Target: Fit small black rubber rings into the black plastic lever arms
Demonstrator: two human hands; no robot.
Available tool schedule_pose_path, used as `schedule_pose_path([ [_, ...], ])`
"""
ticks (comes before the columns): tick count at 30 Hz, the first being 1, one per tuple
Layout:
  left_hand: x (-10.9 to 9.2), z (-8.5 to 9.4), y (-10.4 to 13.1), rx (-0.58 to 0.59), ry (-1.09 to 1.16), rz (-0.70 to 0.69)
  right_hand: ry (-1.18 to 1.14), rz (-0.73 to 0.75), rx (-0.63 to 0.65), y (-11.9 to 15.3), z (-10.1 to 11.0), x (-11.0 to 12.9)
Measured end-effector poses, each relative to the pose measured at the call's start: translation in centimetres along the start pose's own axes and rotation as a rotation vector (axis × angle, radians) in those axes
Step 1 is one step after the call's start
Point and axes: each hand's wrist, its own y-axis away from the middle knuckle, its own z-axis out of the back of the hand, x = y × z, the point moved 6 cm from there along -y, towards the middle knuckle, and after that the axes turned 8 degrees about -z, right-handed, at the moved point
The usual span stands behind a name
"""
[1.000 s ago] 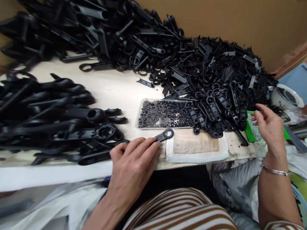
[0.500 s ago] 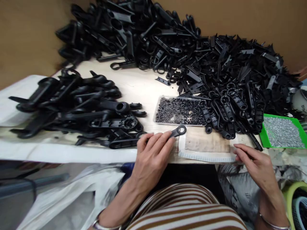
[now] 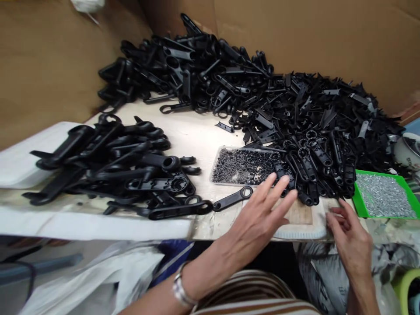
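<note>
My left hand (image 3: 256,218) is open, fingers stretched out and apart, over the left part of a pale board (image 3: 303,213) at the table's front edge. Just left of it lies a flat black plastic arm with a ring end (image 3: 229,199). Beyond my fingertips is a cluster of hollow black plastic arms (image 3: 306,164), their ribbed insides showing. At the board's right side, my right hand (image 3: 351,234) is closed, its fingers curled toward the thumb. Anything between those fingers is hidden.
A clear shallow tray (image 3: 215,168) of small black pieces stands mid-table. At right is a green tray (image 3: 359,194) of small silvery pieces. A heap of black handle-like parts (image 3: 131,170) lies at left. Larger black piles (image 3: 203,65) rest against the cardboard wall (image 3: 295,35).
My left hand has let go of the ring-ended black arm, leaving it on the table, and moved right over the board. My right hand has shifted slightly right. The camera view has tilted up.
</note>
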Motion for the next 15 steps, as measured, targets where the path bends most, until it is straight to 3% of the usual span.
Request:
schedule_pose_path([
  [3, -0.1, -2.8, -3.5, 0.129, 0.019, 0.005, 0.077, 0.069, 0.041, -0.4, -1.0, 1.0],
  [6, -0.1, -4.7, -5.9, 0.171, -0.019, -0.025, 0.190, 0.245, 0.031, -0.8, -1.8, 2.6],
  [9, 0.2, -5.9, -6.8, 0.213, -0.032, -0.057, 0.267, 0.386, 0.011, -1.1, -2.8, 3.8],
  [15, 0.9, -6.3, -7.3, 0.254, 0.010, -0.052, 0.370, 0.472, -0.087, -1.5, -3.6, 5.3],
])
